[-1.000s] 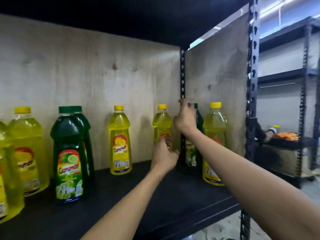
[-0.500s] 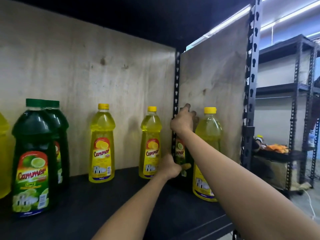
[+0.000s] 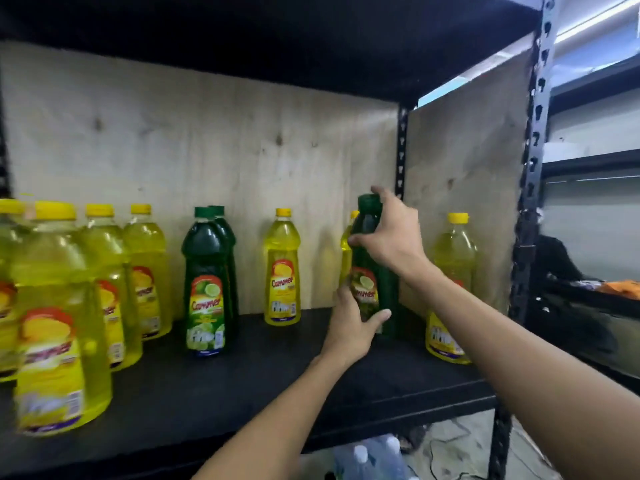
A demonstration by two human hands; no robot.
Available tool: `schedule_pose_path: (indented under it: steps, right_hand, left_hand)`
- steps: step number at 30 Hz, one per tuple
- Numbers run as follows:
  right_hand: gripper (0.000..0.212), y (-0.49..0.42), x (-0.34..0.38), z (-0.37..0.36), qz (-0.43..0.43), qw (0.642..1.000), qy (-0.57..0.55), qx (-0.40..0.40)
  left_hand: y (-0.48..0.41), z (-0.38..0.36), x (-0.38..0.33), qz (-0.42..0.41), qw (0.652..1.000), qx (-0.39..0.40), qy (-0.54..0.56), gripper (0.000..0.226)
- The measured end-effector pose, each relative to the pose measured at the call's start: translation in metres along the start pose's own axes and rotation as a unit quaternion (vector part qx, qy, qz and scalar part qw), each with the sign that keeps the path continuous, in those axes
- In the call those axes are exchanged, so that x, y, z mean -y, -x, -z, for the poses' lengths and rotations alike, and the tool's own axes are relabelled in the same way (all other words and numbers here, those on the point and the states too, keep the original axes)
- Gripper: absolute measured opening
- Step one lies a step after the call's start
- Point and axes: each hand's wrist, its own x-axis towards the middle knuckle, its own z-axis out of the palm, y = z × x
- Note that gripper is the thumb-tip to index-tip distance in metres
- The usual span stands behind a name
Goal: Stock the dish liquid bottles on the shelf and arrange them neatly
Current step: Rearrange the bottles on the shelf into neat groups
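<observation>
A green dish liquid bottle (image 3: 367,268) stands upright on the black shelf (image 3: 263,375), right of centre. My right hand (image 3: 393,233) grips its neck just below the green cap. My left hand (image 3: 351,323) wraps round its lower body at the label. A yellow bottle (image 3: 345,251) is partly hidden right behind it. Another yellow bottle (image 3: 450,285) stands to the right, near the side panel. A lone yellow bottle (image 3: 282,268) stands at the back, and two green bottles (image 3: 207,285) stand one behind the other to its left.
Several yellow bottles (image 3: 86,292) crowd the shelf's left end, the nearest ones blurred. Plywood panels (image 3: 207,150) close the back and right side. A black upright post (image 3: 530,202) marks the right front corner. Clear bottles (image 3: 374,459) sit below the shelf. Another rack (image 3: 595,292) stands to the right.
The view has shifted left, bringing more yellow bottles into sight. The green bottle has come forward and left out of the back right corner, with both hands holding it.
</observation>
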Motion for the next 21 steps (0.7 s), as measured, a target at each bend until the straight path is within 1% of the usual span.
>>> schedule_pose_path:
  steps: [3,5,8,11,14,19,21]
  right_hand:
    - [0.097,0.012,0.044,0.0,-0.022,0.997,-0.05,0.049]
    - [0.098,0.019,0.072,-0.012,-0.029,0.993,-0.079,0.086]
    - [0.104,0.031,0.105,-0.041,-0.04,0.973,-0.161,0.163]
    - [0.106,0.039,0.128,-0.068,-0.032,0.967,-0.164,0.191]
    - [0.099,0.039,0.147,-0.089,-0.02,0.966,-0.158,0.203]
    - [0.1,0.039,0.166,-0.114,-0.019,0.956,-0.158,0.246]
    - [0.094,0.038,0.17,-0.119,-0.018,0.954,-0.151,0.257]
  left_hand:
    - [0.04,0.057,0.001,0.011,0.999,-0.045,-0.02,0.089]
    - [0.062,0.096,0.008,0.029,0.995,-0.068,-0.066,0.088]
    - [0.086,0.146,0.023,0.058,0.984,-0.1,-0.135,0.094]
    - [0.099,0.183,0.034,0.079,0.976,-0.111,-0.173,0.102]
    - [0.103,0.205,0.045,0.099,0.969,-0.113,-0.194,0.103]
    - [0.112,0.218,0.054,0.13,0.964,-0.13,-0.19,0.102]
    - [0.114,0.22,0.057,0.134,0.964,-0.133,-0.186,0.102]
